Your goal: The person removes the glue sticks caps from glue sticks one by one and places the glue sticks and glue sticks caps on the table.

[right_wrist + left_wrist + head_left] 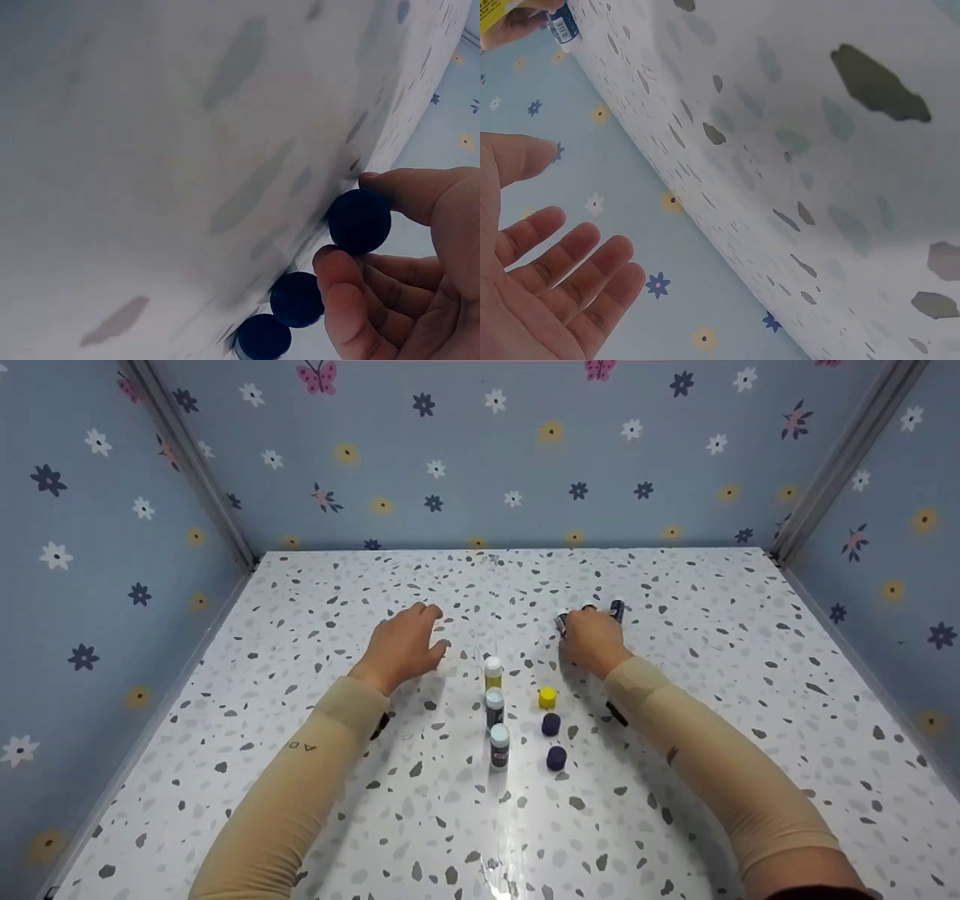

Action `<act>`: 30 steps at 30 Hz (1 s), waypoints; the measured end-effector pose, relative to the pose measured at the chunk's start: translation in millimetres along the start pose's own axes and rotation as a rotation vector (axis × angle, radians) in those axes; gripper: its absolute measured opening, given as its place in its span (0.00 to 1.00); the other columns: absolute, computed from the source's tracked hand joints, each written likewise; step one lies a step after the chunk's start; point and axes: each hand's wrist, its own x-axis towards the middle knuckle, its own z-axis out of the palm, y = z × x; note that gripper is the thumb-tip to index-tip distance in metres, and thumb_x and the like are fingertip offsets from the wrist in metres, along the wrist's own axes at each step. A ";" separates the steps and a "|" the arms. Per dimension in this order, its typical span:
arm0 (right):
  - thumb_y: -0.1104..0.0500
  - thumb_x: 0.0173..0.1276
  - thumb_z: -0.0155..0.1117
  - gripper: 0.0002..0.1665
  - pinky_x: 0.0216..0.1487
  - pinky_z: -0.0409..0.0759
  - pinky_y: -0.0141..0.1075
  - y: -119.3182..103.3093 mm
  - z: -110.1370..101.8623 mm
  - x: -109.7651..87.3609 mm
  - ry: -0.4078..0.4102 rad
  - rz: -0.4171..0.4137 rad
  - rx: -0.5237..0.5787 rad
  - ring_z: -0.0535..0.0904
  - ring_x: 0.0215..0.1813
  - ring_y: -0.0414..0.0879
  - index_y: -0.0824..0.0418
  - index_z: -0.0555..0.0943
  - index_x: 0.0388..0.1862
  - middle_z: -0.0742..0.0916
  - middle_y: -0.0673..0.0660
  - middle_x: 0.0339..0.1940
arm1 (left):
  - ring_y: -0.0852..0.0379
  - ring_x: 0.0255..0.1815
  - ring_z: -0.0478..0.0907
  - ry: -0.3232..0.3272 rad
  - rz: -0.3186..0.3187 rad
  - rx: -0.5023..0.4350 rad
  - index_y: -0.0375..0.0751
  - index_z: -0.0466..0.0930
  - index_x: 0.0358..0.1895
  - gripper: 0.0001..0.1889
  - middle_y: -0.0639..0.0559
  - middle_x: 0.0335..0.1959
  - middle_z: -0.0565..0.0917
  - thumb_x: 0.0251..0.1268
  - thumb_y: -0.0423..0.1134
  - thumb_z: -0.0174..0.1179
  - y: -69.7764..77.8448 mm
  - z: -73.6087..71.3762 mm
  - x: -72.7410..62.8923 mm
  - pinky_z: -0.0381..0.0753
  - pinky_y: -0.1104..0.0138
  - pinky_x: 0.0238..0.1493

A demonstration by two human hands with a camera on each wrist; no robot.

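My right hand point(592, 641) is at the back right of the table. In the right wrist view, its thumb and fingers pinch a small bottle by its dark blue round end point(360, 221). Two more dark blue round ends point(297, 299) point(262, 337) lie beside it. The head view shows parts of these small dark bottles point(616, 610) around the fingers; the hand hides the rest. Just above the table at centre left, my left hand point(403, 643) holds nothing, its fingers point(592, 277) relaxed and spread from the thumb.
Between the arms, three small white-topped bottles stand in a row: one yellow point(493, 673), two dark point(495, 710) point(499, 747). To their right sit a yellow cap point(547, 697) and two dark caps point(551, 724) point(556, 758). Flowered walls point(480, 457) enclose the speckled table point(337, 585).
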 end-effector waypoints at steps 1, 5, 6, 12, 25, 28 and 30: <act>0.60 0.74 0.66 0.15 0.50 0.89 0.55 0.2 -0.1 0.2 0.000 -0.005 -0.001 0.84 0.41 0.56 0.69 0.88 0.51 0.91 0.67 0.45 | 0.37 0.59 0.86 0.000 -0.003 0.001 0.33 0.76 0.71 0.26 0.36 0.62 0.85 0.78 0.45 0.64 0.0 -1.3 0.9 0.87 0.44 0.60; 0.60 0.71 0.69 0.13 0.48 0.89 0.54 2.0 -0.7 0.7 0.009 -0.024 0.012 0.84 0.39 0.56 0.68 0.89 0.47 0.91 0.65 0.42 | 0.37 0.61 0.85 0.007 -0.004 0.006 0.33 0.74 0.72 0.26 0.35 0.64 0.83 0.80 0.45 0.62 1.9 -6.4 4.9 0.87 0.44 0.60; 0.59 0.70 0.70 0.12 0.47 0.88 0.53 2.4 -1.5 0.8 0.012 -0.026 0.017 0.84 0.38 0.56 0.67 0.88 0.45 0.91 0.64 0.41 | 0.37 0.60 0.85 0.016 0.000 0.011 0.33 0.74 0.72 0.26 0.35 0.64 0.83 0.80 0.44 0.61 2.6 -7.1 6.1 0.87 0.44 0.60; 0.51 0.74 0.71 0.16 0.40 0.83 0.48 3.8 -15.0 0.0 0.065 -0.028 0.043 0.81 0.35 0.54 0.65 0.85 0.41 0.89 0.61 0.36 | 0.39 0.60 0.85 0.072 0.020 0.036 0.32 0.74 0.71 0.26 0.35 0.63 0.83 0.80 0.43 0.62 8.9 -15.4 13.2 0.87 0.47 0.60; 0.55 0.76 0.63 0.14 0.38 0.78 0.47 -2.6 -48.4 -16.8 0.236 -0.190 0.140 0.78 0.33 0.53 0.66 0.87 0.44 0.89 0.62 0.36 | 0.39 0.60 0.86 0.148 0.112 0.156 0.32 0.74 0.72 0.28 0.36 0.64 0.84 0.78 0.45 0.66 32.5 -32.6 25.5 0.90 0.49 0.56; 0.53 0.78 0.63 0.16 0.41 0.78 0.48 -5.9 -55.3 -21.7 0.244 -0.236 0.149 0.78 0.36 0.54 0.65 0.88 0.45 0.90 0.63 0.39 | 0.40 0.58 0.86 0.154 0.148 0.186 0.32 0.75 0.71 0.28 0.36 0.62 0.85 0.79 0.45 0.66 42.0 -34.7 28.5 0.90 0.50 0.57; 0.53 0.79 0.63 0.16 0.42 0.79 0.49 -8.5 -60.2 -25.2 0.251 -0.270 0.151 0.79 0.37 0.55 0.65 0.88 0.45 0.90 0.63 0.39 | 0.41 0.56 0.87 0.164 0.169 0.203 0.31 0.76 0.71 0.27 0.37 0.61 0.85 0.79 0.45 0.66 47.9 -36.0 30.7 0.90 0.51 0.56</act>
